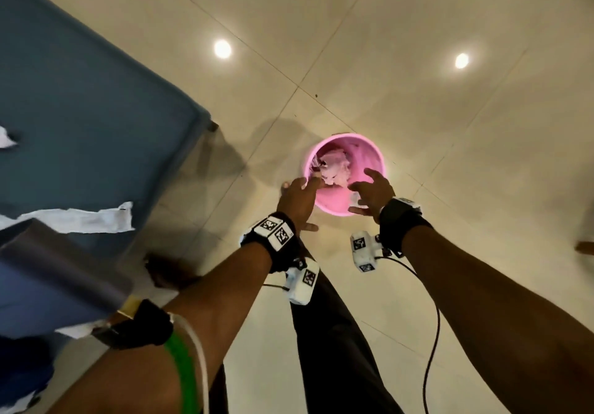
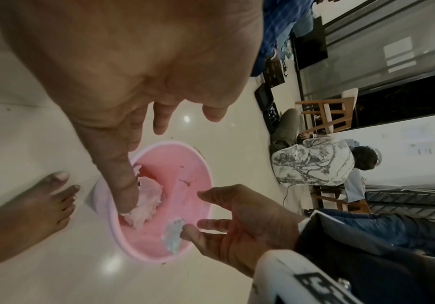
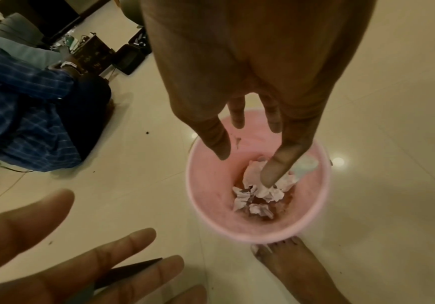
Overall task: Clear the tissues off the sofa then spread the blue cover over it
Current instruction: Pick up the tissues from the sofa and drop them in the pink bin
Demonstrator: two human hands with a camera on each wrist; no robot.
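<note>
**Tissues go in the bin; more wait on the sofa**

Both hands hang over a pink bin [image 1: 345, 174] on the tiled floor [image 1: 418, 60], fingers spread and holding nothing. The left hand [image 1: 297, 200] is at the rim's 8 o'clock, the right hand [image 1: 373, 193] at its 4 o'clock. Crumpled tissues [image 3: 259, 191] lie at the bottom of the bin, and one small pale scrap [image 2: 173, 236] shows just beside the right fingertips, seemingly against the inner wall; whether it touches them cannot be told.

The sofa [image 1: 80, 108], at 9 to 10 o'clock in the head view, is not yet clear: a long white strip [image 1: 80, 221] lies along its near edge and another white piece [image 1: 6, 139] sits at the far left. A blue-grey fold at 8 o'clock, by the left upper arm, may be the cover [image 1: 48, 269].

The tissues look featherlight, soft and easy to tear, so the strip is best gathered at its middle and bunched rather than pulled by one end. The cover, likely limp and broad, would handle best taken by two corners, one in each hand.
</note>
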